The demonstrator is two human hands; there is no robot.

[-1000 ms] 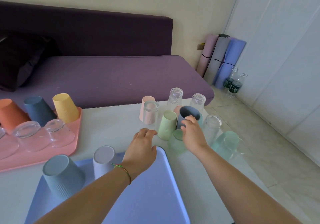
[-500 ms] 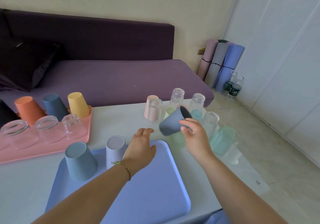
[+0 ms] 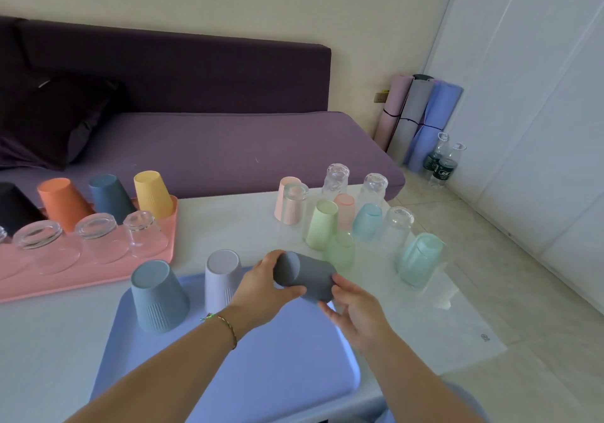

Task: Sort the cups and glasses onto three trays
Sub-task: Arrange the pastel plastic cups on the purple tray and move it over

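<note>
Your right hand point(image 3: 356, 308) has lifted the grey cup point(image 3: 304, 279) out of the cluster beside the green cup point(image 3: 322, 223) and brought it toward you, tipping it over on the way. It now lies on its side in the air over the far edge of the blue tray point(image 3: 261, 373). Your left hand point(image 3: 261, 288) has left the tray and grips the cup's closed end

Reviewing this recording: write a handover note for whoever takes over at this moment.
Left hand grips the grey cup, sideways over the blue tray's far edge; right hand holds its other end.
Done: blue cup and lilac cup upside down on the blue tray; pink tray holds cups and clear glasses.
Left: set the grey cup down, sort the group around the green cup on the table. No third tray in view.
</note>
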